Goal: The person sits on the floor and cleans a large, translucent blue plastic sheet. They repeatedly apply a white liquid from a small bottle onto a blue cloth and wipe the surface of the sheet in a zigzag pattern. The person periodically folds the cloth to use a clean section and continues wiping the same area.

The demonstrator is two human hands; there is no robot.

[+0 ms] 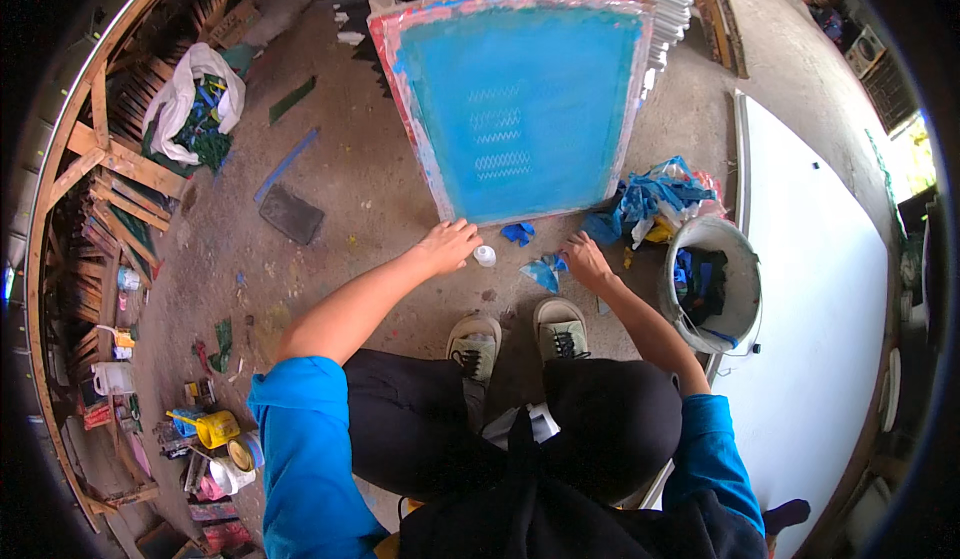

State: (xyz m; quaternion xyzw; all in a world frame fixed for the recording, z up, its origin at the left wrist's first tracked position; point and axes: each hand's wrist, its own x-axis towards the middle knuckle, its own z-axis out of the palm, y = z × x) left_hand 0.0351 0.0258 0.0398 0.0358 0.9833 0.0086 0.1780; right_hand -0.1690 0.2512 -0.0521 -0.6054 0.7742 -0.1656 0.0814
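Observation:
A screen-printing frame (410, 124) with blue mesh and paint-smeared red and pink edges leans tilted in front of me. At its lower left corner is my left hand (448, 247), fingers curled over the bottom edge. A small white bottle (485, 256) stands beside that hand. Low on the right, my right hand (587, 261) has its fingers drawn together at a blue-and-white plastic scrap (545, 272) near the floor. Another crumpled blue scrap (518, 233) lies just under the frame's bottom edge.
To my right stands a grey bucket (750, 274) with dark and blue scraps inside, beside crumpled blue plastic (655, 199). A large white board (820, 279) lies further right. Paint pots (215, 429), a white sack (165, 109) and wooden racks (130, 169) line the left.

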